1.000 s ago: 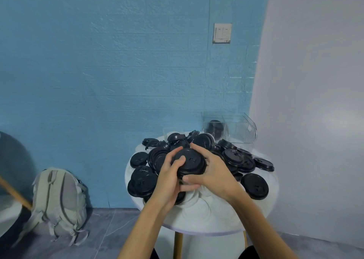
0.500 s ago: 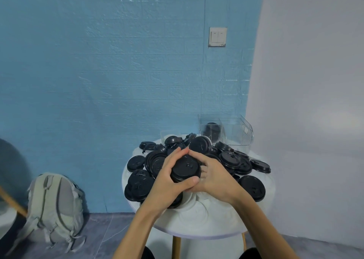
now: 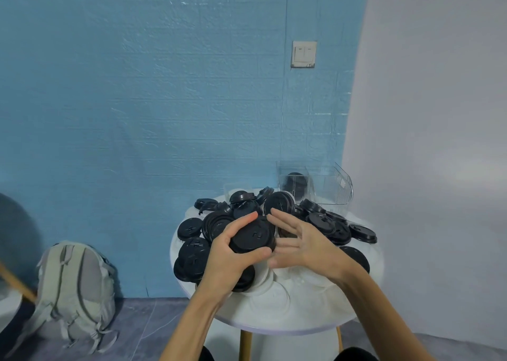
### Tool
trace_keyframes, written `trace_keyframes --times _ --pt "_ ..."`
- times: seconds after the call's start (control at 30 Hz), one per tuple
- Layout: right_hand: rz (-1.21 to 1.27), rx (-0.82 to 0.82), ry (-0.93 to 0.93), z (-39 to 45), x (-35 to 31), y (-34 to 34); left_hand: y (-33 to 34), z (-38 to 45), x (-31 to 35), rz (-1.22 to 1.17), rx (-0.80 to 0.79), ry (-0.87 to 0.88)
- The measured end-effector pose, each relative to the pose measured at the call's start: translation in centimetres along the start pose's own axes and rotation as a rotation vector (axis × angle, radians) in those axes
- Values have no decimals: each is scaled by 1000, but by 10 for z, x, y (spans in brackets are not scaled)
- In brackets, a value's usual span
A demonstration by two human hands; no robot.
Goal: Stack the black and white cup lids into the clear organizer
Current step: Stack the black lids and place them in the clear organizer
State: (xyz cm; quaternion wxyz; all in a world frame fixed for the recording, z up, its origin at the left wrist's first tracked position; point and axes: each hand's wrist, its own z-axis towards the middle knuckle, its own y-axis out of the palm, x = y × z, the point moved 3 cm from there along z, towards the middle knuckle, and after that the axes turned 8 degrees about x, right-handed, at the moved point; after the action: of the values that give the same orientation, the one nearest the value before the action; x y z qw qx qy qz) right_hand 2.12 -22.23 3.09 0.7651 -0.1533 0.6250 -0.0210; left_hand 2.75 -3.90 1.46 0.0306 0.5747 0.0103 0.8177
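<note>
A small stack of black lids (image 3: pixel 253 237) sits in my left hand (image 3: pixel 229 256), thumb and fingers wrapped around its rim. My right hand (image 3: pixel 304 244) is just to the right of the stack, fingers spread and flat, holding nothing. Many loose black lids (image 3: pixel 326 223) are heaped on the round white table (image 3: pixel 288 316). Several white lids (image 3: pixel 277 286) lie on the table below my hands. The clear organizer (image 3: pixel 329 187) stands at the back right of the table, with black lids (image 3: pixel 296 185) stacked in its left compartment.
A grey backpack (image 3: pixel 76 292) leans on the blue wall at the floor, left of the table. A light switch (image 3: pixel 304 54) is on the wall. A wooden leg and another white surface show at the far left edge.
My right hand has let go of the lid stack and opened beside it. The left hand keeps holding the stack. The view has shifted slightly.
</note>
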Motion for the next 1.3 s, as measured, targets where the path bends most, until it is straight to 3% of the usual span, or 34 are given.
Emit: trace_keyframes --times 0.2,0.37,0.57,0.83,1.03,1.3 --pt "-476 417 -138 10 16 -47 -9 4 -5 12 8 -32" --pt "-945 346 -9 27 43 -61 -8 6 -10 -3 17 -53" --pt "-1023 349 30 35 59 -55 -3 5 -12 2 10 -66" --pt "-914 445 -10 30 54 -47 -5 5 -10 15 16 -67" --pt "-352 478 -86 25 41 -46 -5 6 -11 26 11 -60" --pt "-123 411 -159 20 -6 -18 1 8 -10 37 11 -37"
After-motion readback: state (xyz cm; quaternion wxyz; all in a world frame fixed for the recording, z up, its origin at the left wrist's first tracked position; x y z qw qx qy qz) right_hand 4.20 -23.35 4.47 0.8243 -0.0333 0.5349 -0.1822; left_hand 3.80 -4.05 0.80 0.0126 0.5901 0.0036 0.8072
